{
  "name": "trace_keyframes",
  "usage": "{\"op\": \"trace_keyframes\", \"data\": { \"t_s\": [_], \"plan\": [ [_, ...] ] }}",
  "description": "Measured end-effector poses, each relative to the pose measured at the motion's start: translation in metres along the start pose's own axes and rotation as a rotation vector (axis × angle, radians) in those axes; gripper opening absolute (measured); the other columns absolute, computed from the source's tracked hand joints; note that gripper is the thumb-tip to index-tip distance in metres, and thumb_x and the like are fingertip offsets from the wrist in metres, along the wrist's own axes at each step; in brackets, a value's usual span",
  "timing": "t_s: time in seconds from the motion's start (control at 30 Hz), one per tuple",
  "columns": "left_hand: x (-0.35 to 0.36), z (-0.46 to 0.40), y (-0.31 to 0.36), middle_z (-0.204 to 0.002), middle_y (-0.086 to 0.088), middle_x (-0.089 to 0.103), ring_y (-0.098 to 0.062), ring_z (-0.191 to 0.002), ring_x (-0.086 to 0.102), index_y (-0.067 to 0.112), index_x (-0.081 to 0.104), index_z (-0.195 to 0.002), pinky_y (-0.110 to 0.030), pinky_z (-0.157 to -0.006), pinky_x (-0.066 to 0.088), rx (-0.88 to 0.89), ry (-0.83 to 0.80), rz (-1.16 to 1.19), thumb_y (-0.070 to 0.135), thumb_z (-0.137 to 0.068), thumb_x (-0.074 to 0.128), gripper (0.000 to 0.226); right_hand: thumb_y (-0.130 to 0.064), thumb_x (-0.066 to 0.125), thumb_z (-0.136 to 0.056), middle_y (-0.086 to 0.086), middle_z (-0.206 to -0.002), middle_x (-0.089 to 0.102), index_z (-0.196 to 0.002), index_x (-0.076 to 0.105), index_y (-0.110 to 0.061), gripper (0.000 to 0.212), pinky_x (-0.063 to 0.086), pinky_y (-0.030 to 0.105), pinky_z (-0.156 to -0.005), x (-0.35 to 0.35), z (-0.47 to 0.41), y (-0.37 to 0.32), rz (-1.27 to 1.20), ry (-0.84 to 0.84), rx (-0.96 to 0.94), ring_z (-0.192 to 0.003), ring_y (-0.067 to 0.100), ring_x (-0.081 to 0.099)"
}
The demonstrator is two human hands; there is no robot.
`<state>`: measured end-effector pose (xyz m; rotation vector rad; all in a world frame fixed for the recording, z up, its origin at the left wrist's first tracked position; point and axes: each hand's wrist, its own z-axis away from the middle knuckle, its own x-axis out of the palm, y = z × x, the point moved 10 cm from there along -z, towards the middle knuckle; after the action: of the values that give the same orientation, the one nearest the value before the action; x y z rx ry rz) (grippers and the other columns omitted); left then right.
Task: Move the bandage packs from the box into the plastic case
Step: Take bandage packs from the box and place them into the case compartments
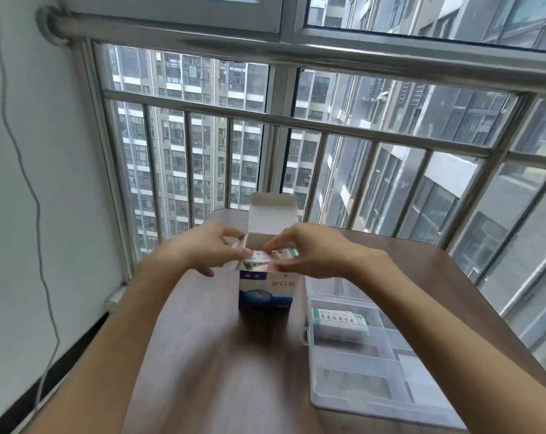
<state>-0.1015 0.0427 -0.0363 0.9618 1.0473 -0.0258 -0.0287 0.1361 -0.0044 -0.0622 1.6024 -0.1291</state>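
Note:
A blue and white bandage box stands upright on the brown table, its top flap raised. Green and white bandage packs stick out of its opening. My left hand pinches the packs at their left end. My right hand pinches them at the right end, fingers curled over the top. A clear plastic case with dividers lies to the right of the box. One stack of bandage packs sits in an upper compartment of the case.
A metal railing and windows stand just beyond the table's far edge. A white wall with a hanging cable runs along the left. The case lies near the table's right edge.

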Motion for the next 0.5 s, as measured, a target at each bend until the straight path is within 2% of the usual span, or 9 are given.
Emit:
{"op": "trace_keyframes", "data": {
  "t_s": [0.07, 0.13, 0.27, 0.4, 0.5],
  "plan": [
    [-0.0011, 0.0035, 0.0020, -0.132, -0.013, 0.052, -0.015, -0.093, 0.052, 0.024, 0.044, -0.142, -0.018, -0.056, 0.049, 0.007, -0.027, -0.024, 0.039, -0.087, 0.065, 0.060, -0.036, 0.069, -0.082, -0.006, -0.116, 0.065, -0.116, 0.065, -0.029, 0.036, 0.050, 0.037, -0.084, -0.0014, -0.0015, -0.0015, 0.036, -0.010, 0.001, -0.104, 0.016, 0.057],
    [-0.0030, 0.0055, 0.0043, -0.134, -0.012, 0.050, -0.015, -0.092, 0.051, 0.023, 0.042, -0.143, -0.018, -0.060, 0.047, 0.021, -0.026, -0.078, 0.040, -0.088, 0.063, 0.061, -0.033, 0.073, -0.077, -0.005, -0.108, 0.065, -0.106, 0.067, -0.028, 0.030, 0.050, 0.034, -0.079, -0.0041, -0.0036, -0.0044, 0.062, 0.054, -0.005, -0.099, 0.016, 0.057],
    [-0.0007, 0.0071, 0.0038, -0.137, -0.005, 0.048, -0.020, -0.106, 0.054, 0.024, 0.040, -0.142, -0.025, -0.075, 0.051, 0.015, -0.046, -0.111, 0.041, -0.092, 0.056, 0.055, -0.034, 0.074, -0.077, -0.005, -0.094, 0.064, -0.101, 0.070, -0.024, 0.026, 0.047, 0.032, -0.070, 0.0004, -0.0042, -0.0048, 0.046, 0.098, -0.004, -0.088, 0.015, 0.055],
    [0.0006, 0.0080, 0.0020, -0.128, -0.004, 0.049, -0.016, -0.097, 0.055, 0.025, 0.043, -0.139, -0.032, -0.077, 0.055, -0.018, -0.042, -0.026, 0.038, -0.099, 0.042, 0.042, -0.019, 0.069, -0.083, 0.001, -0.099, 0.070, -0.107, 0.071, -0.012, 0.025, 0.056, 0.031, -0.076, 0.0025, -0.0026, 0.0014, -0.106, -0.065, -0.004, -0.088, 0.015, 0.063],
    [0.0009, 0.0067, -0.0032, -0.121, -0.003, 0.051, -0.011, -0.085, 0.060, 0.023, 0.043, -0.137, -0.028, -0.068, 0.057, -0.047, -0.031, 0.069, 0.037, -0.098, 0.046, 0.042, -0.015, 0.065, -0.087, 0.003, -0.103, 0.070, -0.107, 0.069, -0.009, 0.021, 0.056, 0.028, -0.077, -0.0007, -0.0021, 0.0017, -0.145, -0.098, -0.012, -0.087, 0.014, 0.063]
  ]
}}
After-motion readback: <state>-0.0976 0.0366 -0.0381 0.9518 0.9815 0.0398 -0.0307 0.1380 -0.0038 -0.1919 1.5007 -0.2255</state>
